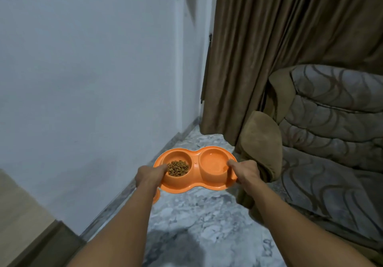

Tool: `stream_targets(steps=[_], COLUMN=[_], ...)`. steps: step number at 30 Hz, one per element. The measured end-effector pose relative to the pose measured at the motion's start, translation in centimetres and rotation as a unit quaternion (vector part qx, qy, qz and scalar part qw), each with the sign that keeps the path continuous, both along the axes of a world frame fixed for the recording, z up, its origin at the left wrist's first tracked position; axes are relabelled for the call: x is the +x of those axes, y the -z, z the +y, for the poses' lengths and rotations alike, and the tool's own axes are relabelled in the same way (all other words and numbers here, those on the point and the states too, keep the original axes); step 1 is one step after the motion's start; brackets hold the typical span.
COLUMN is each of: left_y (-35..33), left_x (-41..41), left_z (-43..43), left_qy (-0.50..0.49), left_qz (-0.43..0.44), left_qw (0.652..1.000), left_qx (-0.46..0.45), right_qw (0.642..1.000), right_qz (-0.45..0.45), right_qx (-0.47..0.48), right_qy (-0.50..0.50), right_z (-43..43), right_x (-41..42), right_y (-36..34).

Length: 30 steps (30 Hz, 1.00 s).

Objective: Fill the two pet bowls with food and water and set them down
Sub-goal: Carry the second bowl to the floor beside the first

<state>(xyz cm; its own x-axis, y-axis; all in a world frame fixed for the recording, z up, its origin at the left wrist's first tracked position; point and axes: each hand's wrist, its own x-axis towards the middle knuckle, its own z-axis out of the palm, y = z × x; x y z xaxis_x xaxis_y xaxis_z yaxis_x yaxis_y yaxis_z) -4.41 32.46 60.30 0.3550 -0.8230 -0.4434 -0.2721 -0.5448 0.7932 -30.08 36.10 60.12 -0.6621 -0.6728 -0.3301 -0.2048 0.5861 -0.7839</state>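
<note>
Both bare forearms come in from the bottom of the shot. There's a beige surface point(18, 210) at bottom left, too cropped to tell what it is.

Left hand point(148, 174) grips the left end of the orange double feeder point(194, 187). Its thumb lies on top at the rim of the left bowl point(176, 180) and the other fingers go under the edge, so can't see them. Right hand point(245, 173) does the same on the other end, thumb up by the rim of the right bowl point(210, 173), fingers curled under the tray lip. So both hands are clamped on it, one per side.

It's one piece, two round cups in a peanut-shaped tray. Left bowl has a small heap of brown kibble point(178, 168), nowhere near full. Right bowl has water point(213, 162), clear w/ a bit of shine by the far rim.

The feeder is level-ish over the grey marbled floor point(196, 225), near the white wall point(83, 80) on the left and just beside the brown sofa arm point(260, 142) on the right. Can't tell if it's touching the floor tbh. A bit of orange point(156, 198) peeks out under the left wrist, no idea what that is.

Further back, a patterned grey sofa point(331, 132) fills the right side. A brown curtain point(269, 49) hangs behind it, down to the floor in the corner.
</note>
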Motion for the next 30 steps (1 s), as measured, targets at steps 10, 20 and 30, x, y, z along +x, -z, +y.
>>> stream_targets(steps=[10,20,30], left_y=[1.5,5.7,12.9], left_x=[-3.4,-7.5,-9.0], left_z=[-13.3,-20.4,-21.7], left_qy=[-0.088,-0.289,-0.402], left_qz=[0.002,0.019,0.008], left_qw=[0.996,0.956,0.913], left_qx=[0.011,0.044,0.067], right_qw=[0.995,0.959,0.918], right_qz=[-0.006,-0.023,-0.035], right_qx=[-0.018,-0.012,0.031], right_qy=[-0.1,-0.283,-0.393], right_z=[-18.1,-33.7,-40.8], right_x=[-3.6,-5.3,-3.2], right_y=[2.1,4.6,12.2])
